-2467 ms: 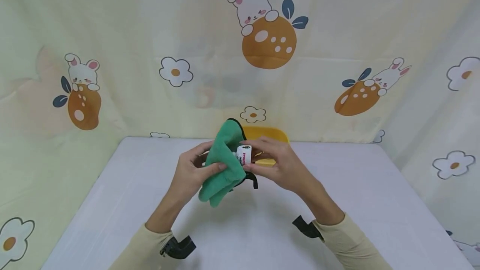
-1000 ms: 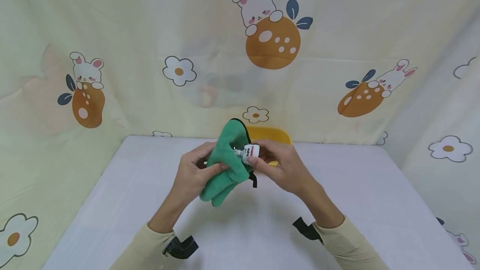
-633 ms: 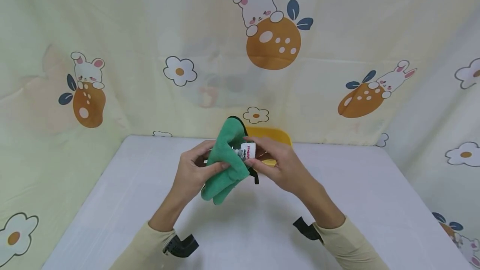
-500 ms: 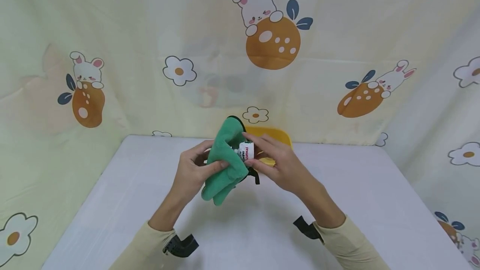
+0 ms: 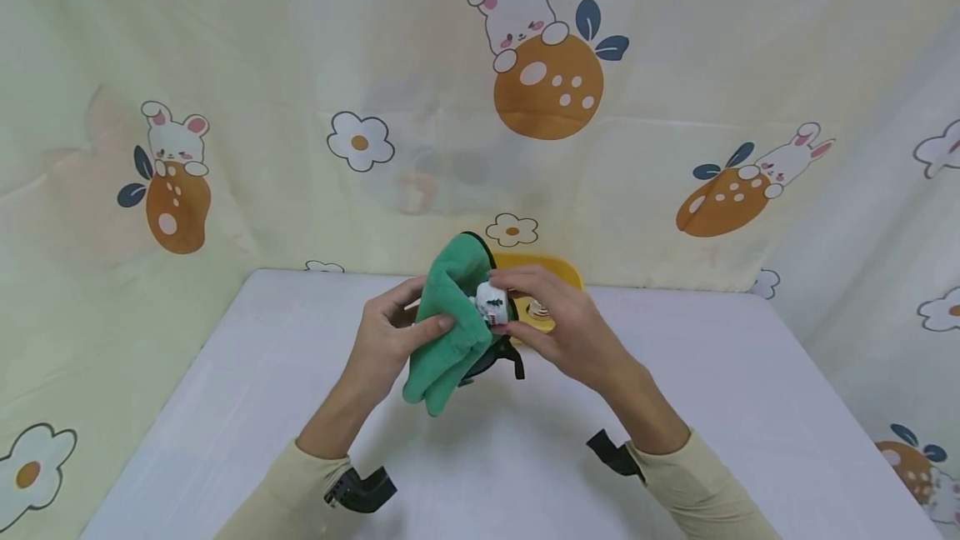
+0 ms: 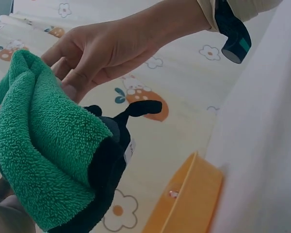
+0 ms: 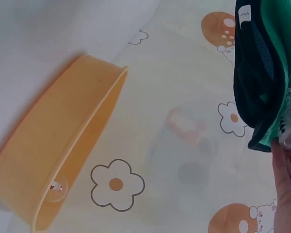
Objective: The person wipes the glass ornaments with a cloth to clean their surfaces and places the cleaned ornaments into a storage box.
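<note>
In the head view my left hand (image 5: pixel 390 332) grips a folded green towel (image 5: pixel 450 340) with dark edging, its thumb pressing on the front fold. The towel wraps one end of a small Christmas ornament (image 5: pixel 492 304). Its white base, printed with a green tree and some red, sticks out at the right. My right hand (image 5: pixel 562 315) pinches that base between thumb and fingers. Both are held up over the table. In the right wrist view the ornament's rounded end shows at the fingertips, beside the towel (image 7: pixel 281 43). The end inside the towel is hidden.
A yellow bin (image 5: pixel 551 269) stands at the back of the white table (image 5: pixel 675 373), behind my right hand. In it lies a clear ball (image 7: pixel 57 188) with a small red and white figure inside. A printed curtain (image 5: pixel 420 65) hangs behind the table.
The ornament's base has turned in my right fingers: its red lettering faced up before, the tree print now. The towel's dark underside shows more below. Both hands stay in nearly the same place.
</note>
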### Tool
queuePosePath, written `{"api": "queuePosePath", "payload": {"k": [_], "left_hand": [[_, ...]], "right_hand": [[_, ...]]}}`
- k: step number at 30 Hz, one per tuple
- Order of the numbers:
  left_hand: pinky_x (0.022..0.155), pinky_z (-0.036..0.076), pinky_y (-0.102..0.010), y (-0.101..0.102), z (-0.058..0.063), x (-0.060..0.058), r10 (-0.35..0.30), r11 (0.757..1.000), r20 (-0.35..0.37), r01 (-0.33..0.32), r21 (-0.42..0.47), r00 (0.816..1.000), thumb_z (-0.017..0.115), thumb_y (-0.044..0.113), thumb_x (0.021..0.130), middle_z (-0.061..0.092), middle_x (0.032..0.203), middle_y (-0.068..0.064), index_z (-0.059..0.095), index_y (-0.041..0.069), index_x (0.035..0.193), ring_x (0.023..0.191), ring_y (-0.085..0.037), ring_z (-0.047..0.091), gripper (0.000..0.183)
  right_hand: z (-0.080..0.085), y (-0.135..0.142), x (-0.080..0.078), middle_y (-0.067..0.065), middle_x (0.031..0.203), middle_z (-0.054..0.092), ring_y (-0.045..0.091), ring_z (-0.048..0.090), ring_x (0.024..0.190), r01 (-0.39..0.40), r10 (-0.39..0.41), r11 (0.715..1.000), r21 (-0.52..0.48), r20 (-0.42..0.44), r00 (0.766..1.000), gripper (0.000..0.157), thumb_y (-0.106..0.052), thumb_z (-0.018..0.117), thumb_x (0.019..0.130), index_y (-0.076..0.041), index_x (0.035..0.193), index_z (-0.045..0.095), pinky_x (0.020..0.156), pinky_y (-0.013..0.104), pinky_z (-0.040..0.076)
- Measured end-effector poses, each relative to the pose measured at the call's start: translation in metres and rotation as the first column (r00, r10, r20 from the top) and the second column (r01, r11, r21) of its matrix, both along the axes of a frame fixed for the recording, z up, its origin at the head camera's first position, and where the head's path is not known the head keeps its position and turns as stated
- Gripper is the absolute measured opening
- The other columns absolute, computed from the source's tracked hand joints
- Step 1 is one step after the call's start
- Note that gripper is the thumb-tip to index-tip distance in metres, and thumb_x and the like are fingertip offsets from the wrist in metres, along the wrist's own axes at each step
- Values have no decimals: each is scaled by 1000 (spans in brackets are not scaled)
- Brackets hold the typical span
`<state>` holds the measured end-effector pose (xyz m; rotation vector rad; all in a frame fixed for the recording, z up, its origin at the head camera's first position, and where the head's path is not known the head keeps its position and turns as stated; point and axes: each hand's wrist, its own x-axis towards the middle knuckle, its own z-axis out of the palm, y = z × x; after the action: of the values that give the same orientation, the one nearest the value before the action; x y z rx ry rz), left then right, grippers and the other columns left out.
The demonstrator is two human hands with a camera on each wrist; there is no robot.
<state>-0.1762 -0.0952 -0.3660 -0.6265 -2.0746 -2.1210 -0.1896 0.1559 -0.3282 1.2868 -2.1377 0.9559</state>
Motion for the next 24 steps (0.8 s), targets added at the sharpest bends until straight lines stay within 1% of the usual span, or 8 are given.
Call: {"api": "queuePosePath", "payload": {"k": [2,5,8,13,16,19,22,24], "left_hand": [[91,59,-40,0,0,0,-11,1000,4,11,16,1000,76,14,91,65,130,-8,64,12,135,115,-29,66,45],[92,59,-39,1,0,-1,-12,999,13,11,41,1000,75,14,92,64,131,-9,62,11,136,115,-28,67,45],[92,59,-38,1,0,-2,-8,998,25,6,66,1000,74,13,93,63,131,-11,61,9,136,112,-28,69,45],[91,60,-38,2,1,-1,-12,998,33,10,69,999,74,12,93,63,130,-13,60,8,136,108,-27,70,46],[91,60,-39,3,1,-1,-12,999,18,11,50,1000,74,12,93,64,130,-11,61,9,136,110,-28,69,45],[90,60,-39,2,-1,-1,6,1000,-5,-6,6,1000,76,13,92,65,129,-8,62,12,135,112,-28,67,45],[89,60,-40,1,-2,-1,14,1000,-20,-15,-27,1000,78,13,90,65,130,-6,63,13,135,115,-29,65,47],[89,61,-40,1,-3,0,11,999,-24,-12,-33,1000,78,12,90,64,131,-6,62,14,136,116,-30,65,49]], "right_hand": [[1,0,-1,13,133,63,27,62,122,-2,2,1000,3,-29,1000,65,4,86,74,-3,133,60,102,23,51],[1,1,-2,14,137,62,28,61,126,-10,11,1000,7,-68,998,66,4,87,73,-2,135,62,104,24,49],[2,2,-3,15,138,62,27,62,125,-24,25,1000,17,-99,995,66,3,87,73,-3,135,63,101,23,51],[3,2,-1,17,136,62,29,64,122,-23,27,999,31,-130,991,63,4,87,73,-3,132,64,97,23,53],[3,3,0,15,135,63,29,64,121,-10,14,999,34,-112,994,64,3,87,74,-3,133,64,98,23,52],[3,3,0,14,133,65,29,66,118,-2,4,999,32,-81,997,67,4,87,73,-2,134,63,98,23,53],[1,5,-1,13,129,68,28,70,110,2,-1,1000,23,-47,999,68,5,88,71,-1,134,63,95,21,54],[0,5,-1,13,127,69,27,72,104,-2,2,1000,10,-18,1000,69,7,87,70,-1,134,63,92,20,55]]}}
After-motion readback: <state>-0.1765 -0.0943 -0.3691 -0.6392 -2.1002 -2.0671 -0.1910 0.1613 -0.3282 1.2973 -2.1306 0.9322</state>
